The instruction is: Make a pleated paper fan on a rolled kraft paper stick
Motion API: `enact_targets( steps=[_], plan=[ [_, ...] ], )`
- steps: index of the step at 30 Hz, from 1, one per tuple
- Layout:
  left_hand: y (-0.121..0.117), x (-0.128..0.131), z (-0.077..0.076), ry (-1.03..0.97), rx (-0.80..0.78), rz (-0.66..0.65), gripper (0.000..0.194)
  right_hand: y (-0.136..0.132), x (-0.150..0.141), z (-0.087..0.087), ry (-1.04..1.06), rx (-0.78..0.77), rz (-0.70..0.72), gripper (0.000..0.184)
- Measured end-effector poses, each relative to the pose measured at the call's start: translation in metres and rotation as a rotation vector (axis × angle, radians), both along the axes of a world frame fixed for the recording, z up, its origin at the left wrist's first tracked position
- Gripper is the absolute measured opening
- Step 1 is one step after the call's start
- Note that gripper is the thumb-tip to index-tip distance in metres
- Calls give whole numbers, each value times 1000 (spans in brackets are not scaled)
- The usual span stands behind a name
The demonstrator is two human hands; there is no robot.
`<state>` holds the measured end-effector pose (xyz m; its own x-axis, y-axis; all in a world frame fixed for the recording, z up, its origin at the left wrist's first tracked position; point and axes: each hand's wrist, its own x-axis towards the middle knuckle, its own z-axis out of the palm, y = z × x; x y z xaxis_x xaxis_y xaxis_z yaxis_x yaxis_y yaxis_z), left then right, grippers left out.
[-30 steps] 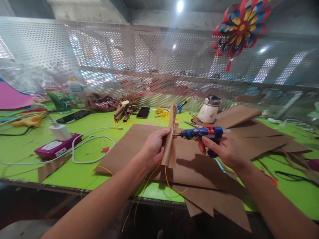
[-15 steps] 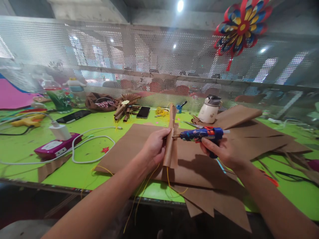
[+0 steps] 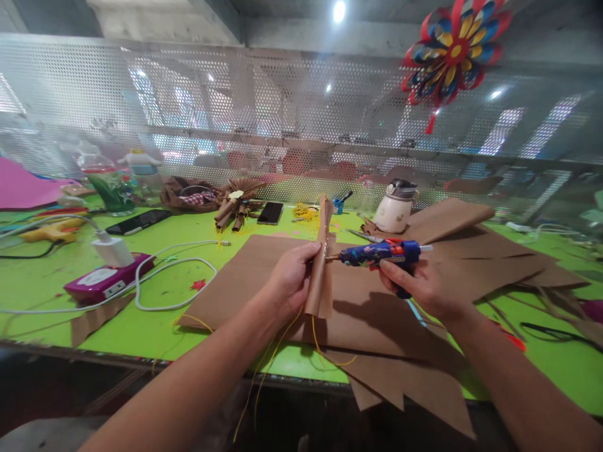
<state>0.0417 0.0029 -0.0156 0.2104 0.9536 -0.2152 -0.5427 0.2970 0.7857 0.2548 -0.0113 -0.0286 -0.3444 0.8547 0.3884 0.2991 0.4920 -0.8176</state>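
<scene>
Paper roll (image 3: 316, 285): upright and slightly tilted, held above a large brown sheet (image 3: 235, 276) on the green bench (image 3: 198, 227). Left hand (image 3: 293, 276) pinches it at mid-length, thumb on the near face, other fingers partly hidden behind. Right hand (image 3: 426, 282) has its fingers wrapped round the grip of the glue gun (image 3: 377, 253); cannot tell whether the trigger is pressed. Nozzle tip at the roll's right side; contact or slight gap not resolvable.

Done: paper rolled into a tube, yellow thread (image 3: 314, 334) hanging from its lower end. A shiny line, judged to be glue, runs along the upper part of the seam.

Left: a flap stands loose along the right side, lower stretch showing no clear shine. Judged part-way through gluing, seam not yet closed.

Elsewhere: a bundle of small brown rolls (image 3: 230, 210) lies at the back, apart from the hands, apparently made up. Cut brown paper (image 3: 475, 254) lies to the right, flat and unrolled. Cannot tell how much of it is needed.
</scene>
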Motion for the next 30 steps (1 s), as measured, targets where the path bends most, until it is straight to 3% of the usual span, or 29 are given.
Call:
enact_targets(
  steps=[10, 22, 30],
  plan=[
    [2, 1, -1, -10, -17, 39, 17, 0, 2, -3, -18, -12, 43, 36],
    [0, 3, 0, -16, -22, 56, 17, 1, -6, 2, 140, -53, 0, 28],
    [-1, 2, 0, -5, -26, 10, 18, 2, -1, 0, 4, 19, 8, 29]
  ],
)
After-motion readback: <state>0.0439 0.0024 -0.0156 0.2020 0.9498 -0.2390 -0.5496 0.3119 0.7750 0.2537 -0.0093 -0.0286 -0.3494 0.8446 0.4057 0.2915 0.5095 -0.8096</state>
